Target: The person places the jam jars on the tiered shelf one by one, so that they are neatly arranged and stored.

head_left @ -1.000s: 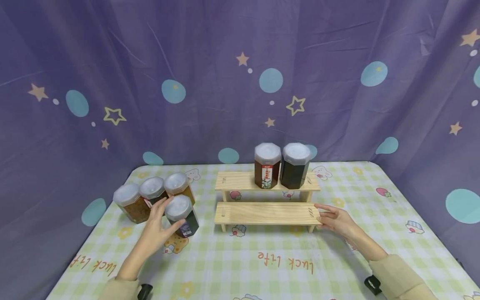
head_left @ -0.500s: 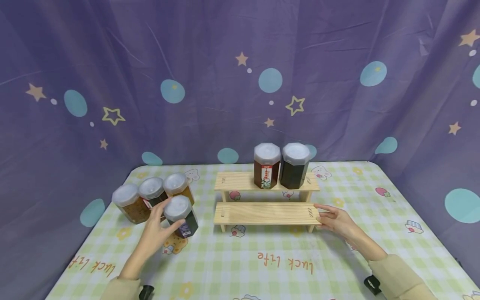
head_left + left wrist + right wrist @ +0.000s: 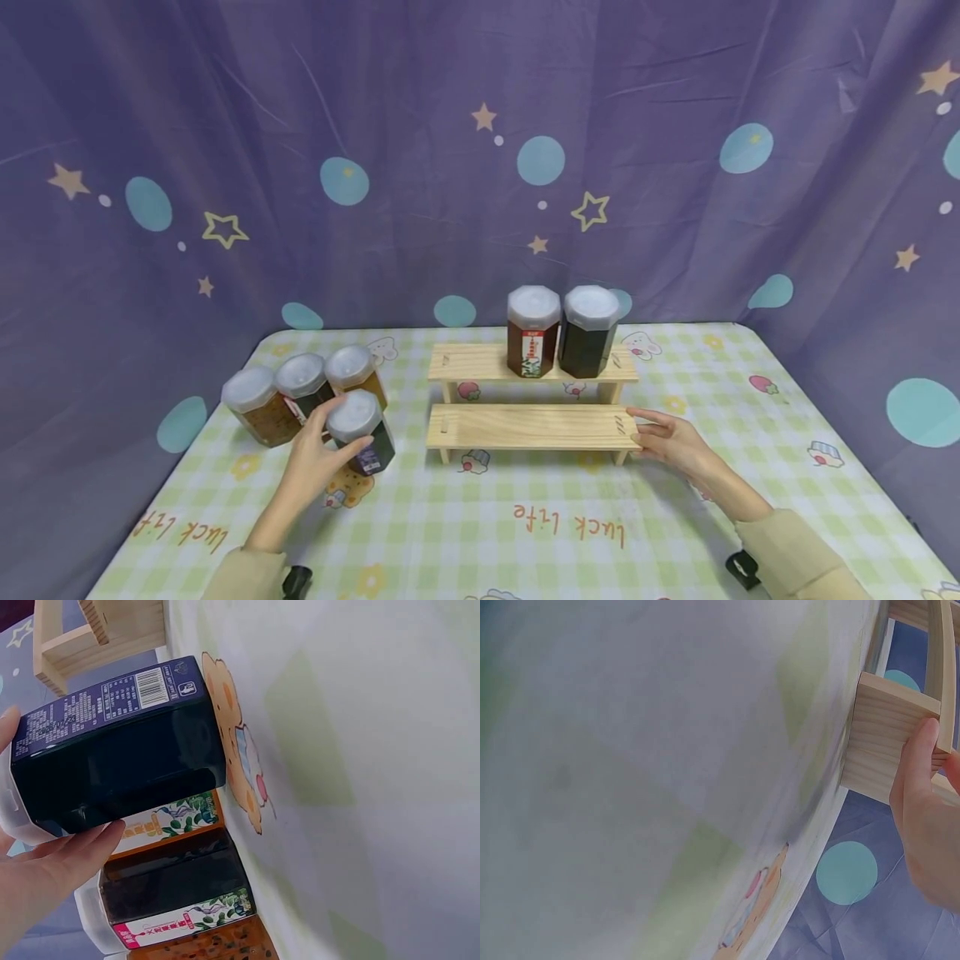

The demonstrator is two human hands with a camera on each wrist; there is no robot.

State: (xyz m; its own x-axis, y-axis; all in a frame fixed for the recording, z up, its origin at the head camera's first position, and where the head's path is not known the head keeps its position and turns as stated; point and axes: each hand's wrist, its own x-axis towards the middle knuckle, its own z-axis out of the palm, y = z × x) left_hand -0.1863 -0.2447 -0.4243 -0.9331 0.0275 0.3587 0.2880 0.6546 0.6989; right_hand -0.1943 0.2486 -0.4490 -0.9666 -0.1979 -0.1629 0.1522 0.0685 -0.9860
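Note:
In the head view my left hand (image 3: 309,460) holds a dark jar (image 3: 375,452) with a frosted white lid, thumb on one side and fingers on the other. The left wrist view shows its purple label (image 3: 146,690); the jar (image 3: 127,757) stands upright at the cloth. Over on the right, my right hand (image 3: 675,442) pinches the end of the lower shelf of a two-tier wooden rack (image 3: 517,427). In the right wrist view its fingers (image 3: 915,761) lie against the wooden end, with the thumb partly cut off by the frame.
An amber-brown jar (image 3: 272,421), a dark jar with a red-and-white label (image 3: 318,398) and a golden jar (image 3: 377,392) stand behind my left hand. On the upper shelf sit a reddish-brown jar (image 3: 517,350) and a dark jar (image 3: 587,350). Checked cloth (image 3: 450,533) covers the table.

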